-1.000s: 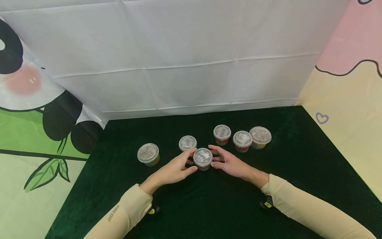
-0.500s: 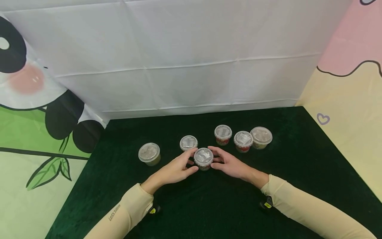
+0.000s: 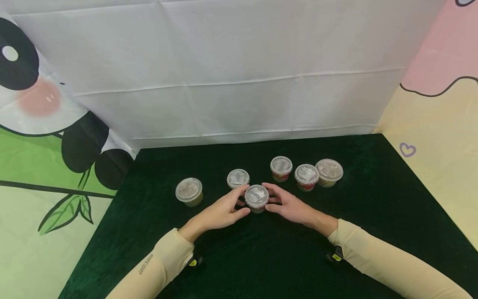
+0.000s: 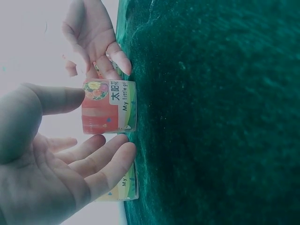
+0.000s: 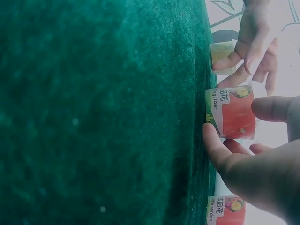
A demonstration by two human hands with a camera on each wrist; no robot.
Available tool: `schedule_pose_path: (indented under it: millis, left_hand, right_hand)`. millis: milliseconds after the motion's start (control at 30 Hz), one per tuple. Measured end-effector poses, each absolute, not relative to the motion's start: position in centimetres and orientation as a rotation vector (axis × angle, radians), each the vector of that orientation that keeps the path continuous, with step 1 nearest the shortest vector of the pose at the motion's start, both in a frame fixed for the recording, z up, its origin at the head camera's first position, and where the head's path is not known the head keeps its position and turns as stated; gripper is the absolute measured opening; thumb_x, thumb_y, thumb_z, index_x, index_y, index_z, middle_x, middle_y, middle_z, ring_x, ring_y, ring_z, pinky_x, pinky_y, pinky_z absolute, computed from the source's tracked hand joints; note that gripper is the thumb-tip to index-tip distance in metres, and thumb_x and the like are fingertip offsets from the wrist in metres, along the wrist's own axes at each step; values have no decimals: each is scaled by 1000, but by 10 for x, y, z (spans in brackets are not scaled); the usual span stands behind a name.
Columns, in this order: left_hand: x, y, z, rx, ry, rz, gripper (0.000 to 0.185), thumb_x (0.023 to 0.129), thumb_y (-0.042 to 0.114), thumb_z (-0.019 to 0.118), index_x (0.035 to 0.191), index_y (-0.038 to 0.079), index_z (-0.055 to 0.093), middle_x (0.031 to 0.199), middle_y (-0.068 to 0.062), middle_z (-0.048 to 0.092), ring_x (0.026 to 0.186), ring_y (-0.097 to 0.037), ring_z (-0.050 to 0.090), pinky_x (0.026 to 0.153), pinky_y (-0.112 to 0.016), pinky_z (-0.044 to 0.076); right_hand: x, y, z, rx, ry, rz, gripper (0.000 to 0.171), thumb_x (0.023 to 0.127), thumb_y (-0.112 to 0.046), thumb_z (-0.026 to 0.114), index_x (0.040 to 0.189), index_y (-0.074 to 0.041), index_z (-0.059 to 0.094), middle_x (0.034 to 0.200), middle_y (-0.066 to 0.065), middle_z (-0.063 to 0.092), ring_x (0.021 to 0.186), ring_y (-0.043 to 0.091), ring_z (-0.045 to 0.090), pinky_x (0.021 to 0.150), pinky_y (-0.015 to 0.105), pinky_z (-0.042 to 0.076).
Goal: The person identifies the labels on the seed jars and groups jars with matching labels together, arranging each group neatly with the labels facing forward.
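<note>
Far left of the left fingers, well apart: a lidded cup with greenish contents (image 3: 189, 192), upright on the dark green surface (image 3: 373, 216).

Left hand (image 3: 220, 212) lay low on the surface, fingers (image 3: 239, 192) loosely spread and reaching to the left side of the red-labelled cup (image 3: 256, 198). In the left wrist view the thumb (image 4: 56, 101) sat at the cup's lid end and the fingers (image 4: 110, 154) lay just below its side; contact could not be confirmed, looked like touching or nearly so, not clamped.

Just behind the left fingertips: another clear-lidded cup (image 3: 237, 178), close to the red-labelled one, standing upright.

Red-labelled cup stood upright between both sets of fingers, lid on, base on the surface.

Right hand (image 3: 293, 207) mirrored the left: fingers (image 3: 271, 190) apart and relaxed, cupped round the right side of the cup. Right wrist view showed the thumb (image 5: 213, 145) against the cup's base edge and a finger (image 5: 272, 108) by its lid end; no firm pinch visible.

Beyond the right fingers, well apart: a row of three lidded cups, a red-labelled one (image 3: 281, 168), then another red one (image 3: 306, 177), then a wider greenish one (image 3: 328, 172), the last two touching or nearly so.
</note>
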State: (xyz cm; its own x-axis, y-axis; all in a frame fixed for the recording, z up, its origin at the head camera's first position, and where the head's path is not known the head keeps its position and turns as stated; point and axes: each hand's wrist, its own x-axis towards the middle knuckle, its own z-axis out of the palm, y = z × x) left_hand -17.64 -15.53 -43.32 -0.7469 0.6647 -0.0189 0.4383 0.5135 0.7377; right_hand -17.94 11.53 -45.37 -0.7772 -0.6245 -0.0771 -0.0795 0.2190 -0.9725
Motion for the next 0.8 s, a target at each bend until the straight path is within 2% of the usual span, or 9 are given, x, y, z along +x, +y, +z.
schedule_pose_path:
  millis: [167, 400, 567, 800]
  left_hand:
    - [-176, -154, -431, 906, 2456, 1074, 70, 103, 20, 61, 159, 4, 23, 158, -13, 34, 123, -26, 58, 94, -39, 55]
    - [-174, -153, -433, 908, 2434, 1080, 70, 103, 21, 61, 158, 0, 22, 158, -15, 34, 123, -31, 58, 95, -44, 54]
    - [-173, -153, -434, 897, 2417, 1086, 72, 103, 20, 61, 159, 1, 21, 157, -15, 34, 123, -32, 58, 96, -45, 53]
    - [-172, -154, -431, 879, 2391, 1076, 76, 102, 18, 62, 161, 5, 16, 156, -13, 35, 127, -27, 54, 101, -41, 51]
  right_hand:
    - [-180, 115, -454, -651, 2053, -1582, 70, 104, -14, 58, 162, -9, 19, 158, 17, 34, 139, 36, 44, 111, 53, 40]
    - [-176, 115, -458, -647, 2058, -1584, 68, 104, -13, 57, 161, -8, 20, 157, 17, 36, 138, 35, 45, 110, 51, 41]
    - [-176, 114, -458, -662, 2057, -1589, 68, 104, -12, 57, 161, -7, 20, 156, 18, 37, 138, 36, 44, 111, 52, 40]
    - [-178, 112, -457, -691, 2064, -1577, 69, 103, -10, 58, 160, -7, 19, 154, 18, 40, 138, 35, 44, 111, 53, 39]
